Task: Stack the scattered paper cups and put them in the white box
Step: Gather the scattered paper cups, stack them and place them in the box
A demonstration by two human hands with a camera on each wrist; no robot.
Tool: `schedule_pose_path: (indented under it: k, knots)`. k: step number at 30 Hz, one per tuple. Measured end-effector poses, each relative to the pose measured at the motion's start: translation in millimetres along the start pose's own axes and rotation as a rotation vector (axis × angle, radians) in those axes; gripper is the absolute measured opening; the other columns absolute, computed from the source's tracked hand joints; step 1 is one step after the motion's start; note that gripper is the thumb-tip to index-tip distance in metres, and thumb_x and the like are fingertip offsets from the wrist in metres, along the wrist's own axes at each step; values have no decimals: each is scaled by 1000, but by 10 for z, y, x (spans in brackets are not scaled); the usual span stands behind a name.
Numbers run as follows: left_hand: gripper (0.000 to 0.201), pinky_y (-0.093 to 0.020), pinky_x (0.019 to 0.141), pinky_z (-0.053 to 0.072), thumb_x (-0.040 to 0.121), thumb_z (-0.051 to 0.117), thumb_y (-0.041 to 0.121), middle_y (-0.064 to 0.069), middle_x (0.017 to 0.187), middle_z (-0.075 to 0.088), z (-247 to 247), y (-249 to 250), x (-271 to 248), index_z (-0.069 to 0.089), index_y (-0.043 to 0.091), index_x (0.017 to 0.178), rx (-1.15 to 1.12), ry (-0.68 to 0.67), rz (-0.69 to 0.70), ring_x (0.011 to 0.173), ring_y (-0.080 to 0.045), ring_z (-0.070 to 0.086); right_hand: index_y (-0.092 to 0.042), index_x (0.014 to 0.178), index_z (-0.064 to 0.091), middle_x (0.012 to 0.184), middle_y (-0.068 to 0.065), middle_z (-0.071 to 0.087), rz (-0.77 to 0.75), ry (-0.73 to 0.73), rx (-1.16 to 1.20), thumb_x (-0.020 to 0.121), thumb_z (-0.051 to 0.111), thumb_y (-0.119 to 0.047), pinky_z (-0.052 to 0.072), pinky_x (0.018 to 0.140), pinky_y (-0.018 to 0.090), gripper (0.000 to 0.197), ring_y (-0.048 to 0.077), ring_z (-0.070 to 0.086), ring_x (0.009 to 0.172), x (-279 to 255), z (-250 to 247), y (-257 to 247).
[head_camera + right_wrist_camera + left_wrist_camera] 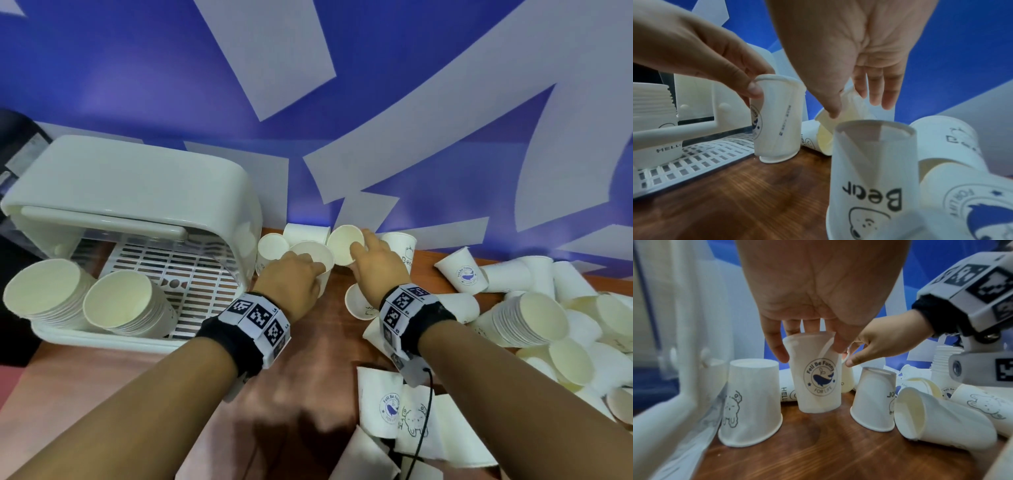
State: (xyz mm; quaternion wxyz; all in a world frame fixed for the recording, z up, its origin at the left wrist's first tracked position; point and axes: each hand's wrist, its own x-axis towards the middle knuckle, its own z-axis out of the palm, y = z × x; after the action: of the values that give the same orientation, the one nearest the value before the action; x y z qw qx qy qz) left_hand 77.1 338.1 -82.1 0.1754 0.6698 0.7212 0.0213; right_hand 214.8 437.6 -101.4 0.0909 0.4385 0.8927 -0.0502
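Observation:
The white box (pixel 130 192) stands open at the left, with two cup stacks (pixel 120 305) on its slatted tray. My left hand (pixel 318 270) grips the rim of an upright whale-logo paper cup (pixel 818 378) just right of the box, its base at the wooden table. My right hand (pixel 361 245) pinches the rim of a second paper cup (pixel 344 243) right beside it, tilted with its mouth toward me. In the right wrist view my thumb (pixel 833 113) sits inside that tilted cup (pixel 838 126) and the other fingers lie behind it.
Loose cups crowd the right side of the table, with a lying stack (pixel 527 318) among them. An upside-down cup (pixel 873 402) and another (pixel 750 402) flank the held one. Several more stand against the blue and white wall (pixel 376 85).

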Motion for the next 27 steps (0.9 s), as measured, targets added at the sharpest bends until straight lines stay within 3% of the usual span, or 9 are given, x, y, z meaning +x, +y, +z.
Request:
schedule_pose_path:
  k: [4,7,15,23,27]
  knots:
    - [28,-36,82,43,94,40,26,-5,115,56,-145,65,-159,56,16,116,-9,49,10,107,-25,49,-16,129,43,158,11,6,29,55,-56,97,47,-20,44,97,40,33,30,35,132,-211,-198,11]
    - [26,-37,84,43,94,42,23,-6,114,56,-255,115,-302,56,15,114,-9,92,20,108,-26,47,-19,132,43,159,10,3,32,93,-75,100,41,-24,42,100,40,32,29,31,136,-383,-351,15]
    - [31,-37,88,40,96,39,22,-7,119,53,-589,159,-668,53,16,122,-29,173,51,112,-27,45,-17,132,46,154,6,23,23,144,-70,100,37,-29,43,96,38,35,28,37,129,-768,-708,-58]
    - [27,-35,76,41,93,42,21,-5,109,56,-818,-54,-1030,58,15,114,-24,241,127,105,-27,50,-17,126,54,145,4,38,60,188,-68,99,41,-29,45,93,38,32,27,45,122,-1027,-878,-354]
    - [28,-37,78,45,92,44,21,-4,108,59,-947,-249,-1193,59,17,115,-31,250,165,104,-26,50,-17,121,55,130,3,52,92,189,-70,99,39,-29,45,87,36,29,25,49,112,-1128,-951,-574]
